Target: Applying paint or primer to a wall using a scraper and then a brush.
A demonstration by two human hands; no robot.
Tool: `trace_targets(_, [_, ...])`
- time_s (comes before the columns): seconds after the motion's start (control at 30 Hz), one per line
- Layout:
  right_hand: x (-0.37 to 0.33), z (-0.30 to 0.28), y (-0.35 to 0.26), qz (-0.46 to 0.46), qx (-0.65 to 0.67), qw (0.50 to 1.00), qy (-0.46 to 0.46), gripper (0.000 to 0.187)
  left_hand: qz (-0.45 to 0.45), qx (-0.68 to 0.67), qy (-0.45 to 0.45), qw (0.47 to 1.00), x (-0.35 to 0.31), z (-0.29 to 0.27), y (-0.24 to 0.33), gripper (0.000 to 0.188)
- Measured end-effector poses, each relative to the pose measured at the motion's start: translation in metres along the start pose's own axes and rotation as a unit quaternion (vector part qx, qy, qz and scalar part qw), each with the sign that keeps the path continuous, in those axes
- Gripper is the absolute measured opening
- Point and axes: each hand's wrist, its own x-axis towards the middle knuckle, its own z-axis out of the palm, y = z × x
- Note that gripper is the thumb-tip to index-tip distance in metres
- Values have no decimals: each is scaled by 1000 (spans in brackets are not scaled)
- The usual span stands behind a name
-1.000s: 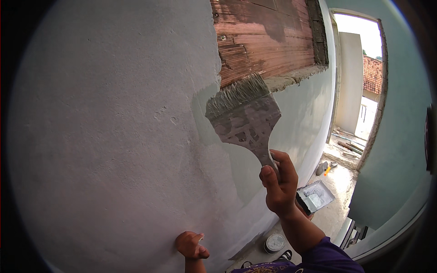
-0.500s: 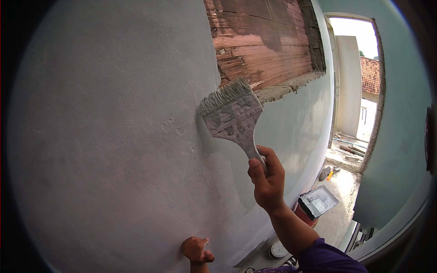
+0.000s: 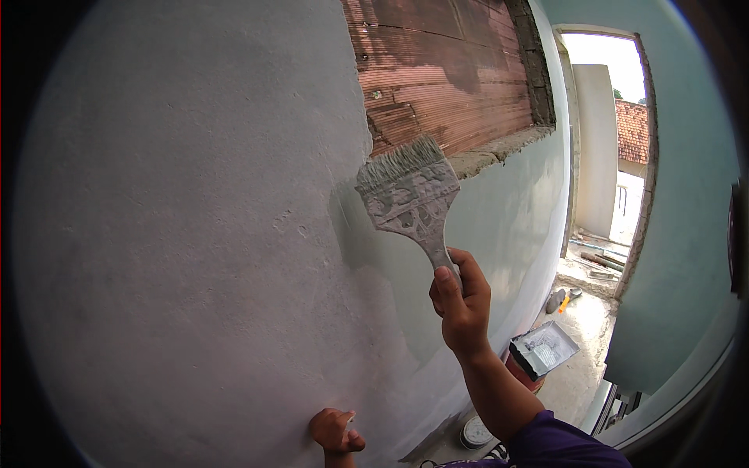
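My right hand (image 3: 465,312) grips the handle of a wide paintbrush (image 3: 413,195), its grey bristles pointing up. The brush is crusted with dried paint. Its bristles are at the wall (image 3: 195,234), just below the lower left corner of a recess of bare red brick (image 3: 437,74). Damp-looking greenish paint shows on the wall beside and below the brush. Low down, my left hand (image 3: 335,430) rests by the wall with its fingers curled in and its thumb out; I see nothing in it.
A paint tray (image 3: 546,349) with grey paint sits on a reddish bucket (image 3: 523,373) at the lower right. Closer to me stands a round paint tub (image 3: 476,431). Dark shoes (image 3: 556,300) lie near a doorway (image 3: 605,140) with boards and rubble at its sill.
My right hand and the brush have moved a little to the right, uncovering more fresh greenish paint on the wall. The left hand stays nearly in place.
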Motion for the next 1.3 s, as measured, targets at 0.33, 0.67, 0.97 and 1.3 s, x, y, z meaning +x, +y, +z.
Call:
trace_targets(0.33, [4, -1, 4, 13, -9, 1000, 6, 22, 0, 0, -3, 1000, 2, 0, 1, 28])
trace_targets(0.67, [1, 7, 1, 29, -59, 998, -19, 20, -17, -1, -5, 1000, -2, 0, 0, 29])
trace_targets(0.97, [0, 4, -4, 16, -37, 999, -31, 22, -8, -6, 6, 1000, 2, 1, 0, 29])
trace_targets(1.3, [4, -11, -4, 15, 15, 1000, 20, 20, -27, -11, 0, 1000, 5, 2, 4, 30])
